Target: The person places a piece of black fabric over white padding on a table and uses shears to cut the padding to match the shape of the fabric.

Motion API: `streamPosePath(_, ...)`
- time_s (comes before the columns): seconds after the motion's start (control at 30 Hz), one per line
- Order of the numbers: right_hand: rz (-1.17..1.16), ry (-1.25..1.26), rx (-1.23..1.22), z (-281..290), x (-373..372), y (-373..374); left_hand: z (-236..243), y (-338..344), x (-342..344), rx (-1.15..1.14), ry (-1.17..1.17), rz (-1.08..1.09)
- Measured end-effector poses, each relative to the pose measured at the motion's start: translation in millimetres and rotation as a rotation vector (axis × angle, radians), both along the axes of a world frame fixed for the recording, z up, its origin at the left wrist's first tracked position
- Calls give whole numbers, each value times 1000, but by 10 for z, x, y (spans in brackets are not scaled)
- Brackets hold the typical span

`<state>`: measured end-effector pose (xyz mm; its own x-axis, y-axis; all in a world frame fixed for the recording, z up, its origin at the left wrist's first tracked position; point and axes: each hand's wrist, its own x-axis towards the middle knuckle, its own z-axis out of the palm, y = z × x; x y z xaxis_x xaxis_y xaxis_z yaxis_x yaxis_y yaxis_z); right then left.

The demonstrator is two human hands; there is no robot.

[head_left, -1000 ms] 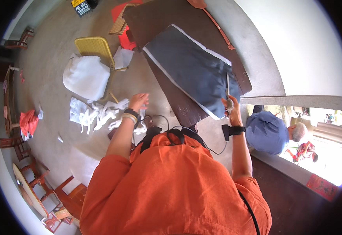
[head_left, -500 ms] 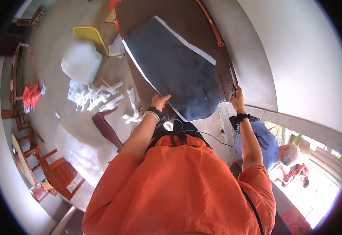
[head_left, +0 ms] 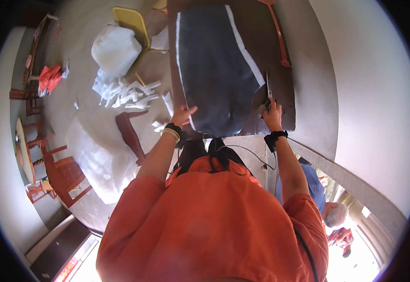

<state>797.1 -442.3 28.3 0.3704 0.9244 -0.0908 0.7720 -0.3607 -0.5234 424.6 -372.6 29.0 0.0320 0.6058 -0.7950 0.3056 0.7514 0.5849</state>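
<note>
The right hand (head_left: 273, 115) is closed around the handles of the scissors (head_left: 269, 85), whose slim blades point away from the person, almost straight ahead, just beside the right edge of the dark cloth (head_left: 214, 70). The left hand (head_left: 183, 116) is at the cloth's near left edge, thumb toward the middle; whether it pinches the fabric or only rests there, I cannot tell. The cloth is spread on the brown table (head_left: 284, 89), its long axis running from the person's side toward the far end, roughly in line with the blades. A white border (head_left: 245, 50) slants outward along its right side toward the scissors. Beyond the scissors is a long orange tool (head_left: 278, 35); left of the table, white scraps (head_left: 130, 92) are strewn over the floor.
</note>
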Motion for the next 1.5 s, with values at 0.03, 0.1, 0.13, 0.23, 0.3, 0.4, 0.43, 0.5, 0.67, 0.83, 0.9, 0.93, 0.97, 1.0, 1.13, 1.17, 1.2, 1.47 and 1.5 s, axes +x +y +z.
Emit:
streamPosePath(0.03, 38, 33, -24, 20, -35, -12, -26, -91, -26, -33, -71, 26)
streamPosePath(0.1, 123, -76, -1, 82, -145, -54, -74, -187, -59, -82, -182, 160)
streamPosePath(0.13, 146, -74, 4, 128, -237, -38, -28, -194, -62, -76, -181, 182)
streamPosePath(0.23, 11, 418, -117, 164, -583, 33, 360, -103, -64, 25, -165, 39)
streamPosePath(0.3, -194, 556, -311, 150, -837, 41, 86, -101, 51, 100, -229, 147)
streamPosePath(0.4, 561, -224, 14, -500, -577, -237, 33, 30, 172, 173, -111, -73)
streamPosePath(0.43, 609, -198, 24, -597, -606, -251, 247, 29, 227, 189, -187, -9)
streamPosePath(0.5, 438, 864, -242, -462, -707, -108, 314, -3, 212, 344, -433, 161)
streamPosePath(0.67, 74, 1774, -559, 425, -1248, 131, 1601, -321, -239, 664, -769, 185)
streamPosePath(0.83, -33, 1761, -552, 510, -1736, 402, 1682, -363, -853, 308, -851, 482)
streamPosePath(0.9, 423, 1399, -297, 561, -2045, 435, 1738, -505, -1245, 378, -869, 523)
streamPosePath(0.93, 800, 996, -33, 624, -2246, 435, 1781, -553, -1480, 345, -819, 545)
streamPosePath(0.97, 951, 1185, 95, 681, -2500, 495, 1820, -641, -1711, 402, -798, 597)
streamPosePath(1.0, 945, 1250, 17, 556, -2704, 594, 2003, -727, -1914, 456, -777, 639)
streamPosePath(1.13, 341, 1900, -655, 1247, -4242, 610, 2395, -1300, -2926, 710, -567, 667)
streamPosePath(1.17, 332, 1995, -857, 1194, -4611, 654, 2234, -1535, -3357, 1149, 23, 340)
streamPosePath(1.2, 343, 2027, -912, 1221, -5040, 574, 1945, -1850, -3839, 1478, 666, -30)
streamPosePath(1.47, 430, 1597, -1128, 660, -7191, -342, 1540, -3386, -5293, 708, -359, 1071)
streamPosePath(1.5, 412, 1522, -1149, 571, -7289, -462, 1356, -3524, -5413, 643, -182, 985)
